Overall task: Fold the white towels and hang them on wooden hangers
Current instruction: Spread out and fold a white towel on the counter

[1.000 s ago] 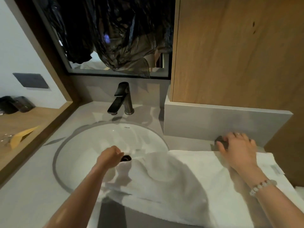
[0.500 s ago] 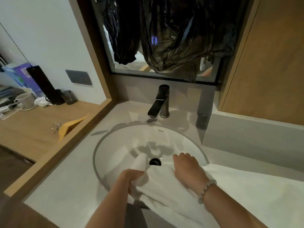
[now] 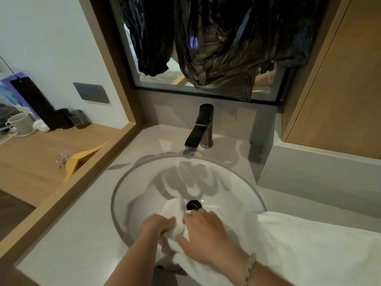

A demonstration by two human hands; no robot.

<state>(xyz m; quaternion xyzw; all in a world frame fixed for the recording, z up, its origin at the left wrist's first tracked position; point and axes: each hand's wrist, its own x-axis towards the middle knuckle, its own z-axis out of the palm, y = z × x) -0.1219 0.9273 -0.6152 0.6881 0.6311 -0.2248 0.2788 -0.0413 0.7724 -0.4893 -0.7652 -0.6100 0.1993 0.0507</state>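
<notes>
Across counter [image 3: 82, 234] and sink [image 3: 226, 182] lies one white towel [image 3: 299, 250], its left end sagging into the basin just beside the drain [image 3: 193, 205]. Left hand [image 3: 156, 226] is clamped on a bunched corner; right hand [image 3: 206, 236] lies flat on the cloth beside it, fingers spread. Judged soft, thick, limp and light, the towel will slump wherever unsupported. Best taken at corners or hem. Sink holds only that towel end; no water seen. Hanger [image 3: 82, 159] lies on the left shelf, well apart.
</notes>
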